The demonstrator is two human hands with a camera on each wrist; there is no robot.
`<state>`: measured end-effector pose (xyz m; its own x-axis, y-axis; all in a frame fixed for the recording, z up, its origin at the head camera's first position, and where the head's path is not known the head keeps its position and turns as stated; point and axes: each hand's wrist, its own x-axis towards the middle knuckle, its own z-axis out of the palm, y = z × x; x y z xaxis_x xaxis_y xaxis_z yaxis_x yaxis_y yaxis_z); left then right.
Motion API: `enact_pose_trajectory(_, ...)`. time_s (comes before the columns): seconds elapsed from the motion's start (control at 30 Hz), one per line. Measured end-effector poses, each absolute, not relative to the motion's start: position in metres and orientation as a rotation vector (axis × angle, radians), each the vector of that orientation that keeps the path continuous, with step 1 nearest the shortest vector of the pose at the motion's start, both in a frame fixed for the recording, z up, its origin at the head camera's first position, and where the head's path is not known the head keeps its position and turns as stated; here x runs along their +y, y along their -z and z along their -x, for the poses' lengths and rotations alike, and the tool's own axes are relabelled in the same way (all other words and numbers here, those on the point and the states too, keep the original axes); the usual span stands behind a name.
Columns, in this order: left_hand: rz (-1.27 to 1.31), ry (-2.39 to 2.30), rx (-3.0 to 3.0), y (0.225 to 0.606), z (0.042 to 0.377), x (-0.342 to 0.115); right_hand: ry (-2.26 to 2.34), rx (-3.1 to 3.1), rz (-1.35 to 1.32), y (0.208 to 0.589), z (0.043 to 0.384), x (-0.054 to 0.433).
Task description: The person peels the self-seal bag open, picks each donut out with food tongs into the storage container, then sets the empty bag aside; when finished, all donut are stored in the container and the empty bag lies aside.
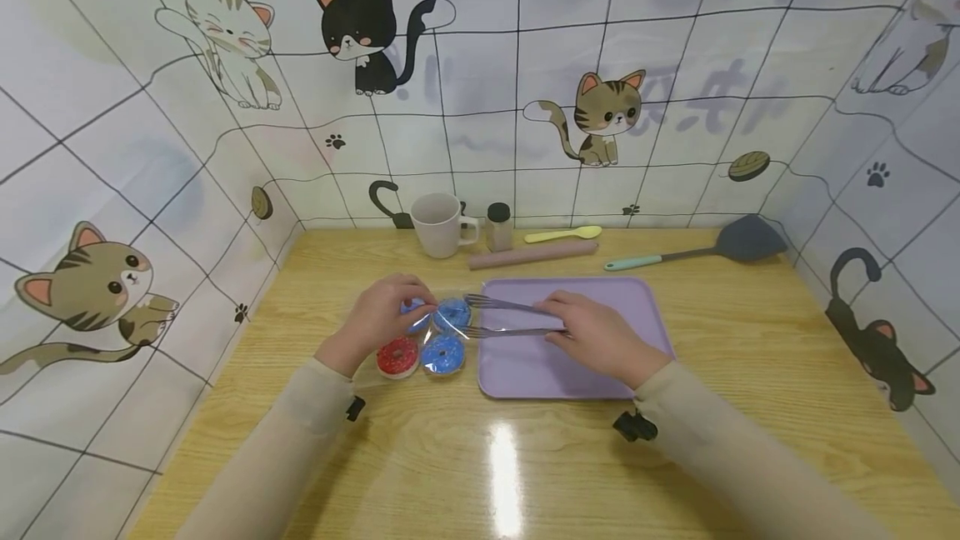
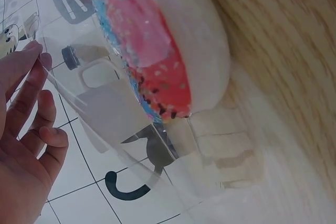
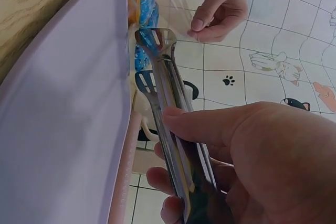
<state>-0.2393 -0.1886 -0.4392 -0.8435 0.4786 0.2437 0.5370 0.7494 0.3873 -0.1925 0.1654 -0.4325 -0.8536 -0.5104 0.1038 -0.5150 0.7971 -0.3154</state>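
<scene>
Beside the purple tray point(image 1: 517, 380) on the bench point(image 1: 420, 461), the left hand point(image 1: 386, 312) pinches a clear bag point(image 1: 431, 337) holding four donuts point(image 1: 442, 354); the right hand point(image 1: 596, 336) grips spread metal tongs point(image 1: 521, 332) near them.

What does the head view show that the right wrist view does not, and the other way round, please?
Head only: the spatula and the yellow spoon.

Right wrist only: an orange wall drawing and three fingertips of the right hand beyond the tongs.

Both: the right hand holding the tongs, the left hand pinching the clear bag, donuts, the tray and the rolling pin.
</scene>
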Motion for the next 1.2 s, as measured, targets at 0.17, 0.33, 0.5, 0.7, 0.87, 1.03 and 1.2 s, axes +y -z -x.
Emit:
enact_pose_trajectory(0.17,0.801,0.698,-2.826,0.442,0.240,-0.189,-0.483,-2.967,-0.840,0.435,0.194,0.161)
enact_pose_trajectory(0.33,0.782,0.695,-2.841,0.443,0.241,-0.190,-0.476,-2.963,-0.829,0.436,0.195,0.157)
enact_pose_trajectory(0.5,0.786,0.698,-2.842,0.442,0.240,-0.190,-0.446,-2.964,-0.836,0.440,0.198,0.152)
enact_pose_trajectory(0.7,0.809,0.715,-2.823,0.443,0.240,-0.193,-0.454,-2.959,-0.832,0.441,0.199,0.150)
enact_pose_trajectory(0.87,0.817,0.712,-2.806,0.444,0.240,-0.195,-0.489,-2.918,-0.844,0.443,0.197,0.150)
enact_pose_trajectory(1.03,0.826,0.723,-2.807,0.445,0.240,-0.197,-0.503,-2.880,-0.840,0.444,0.193,0.153)
enact_pose_trajectory(1.2,0.815,0.703,-2.811,0.446,0.240,-0.198,-0.526,-2.861,-0.825,0.443,0.189,0.160)
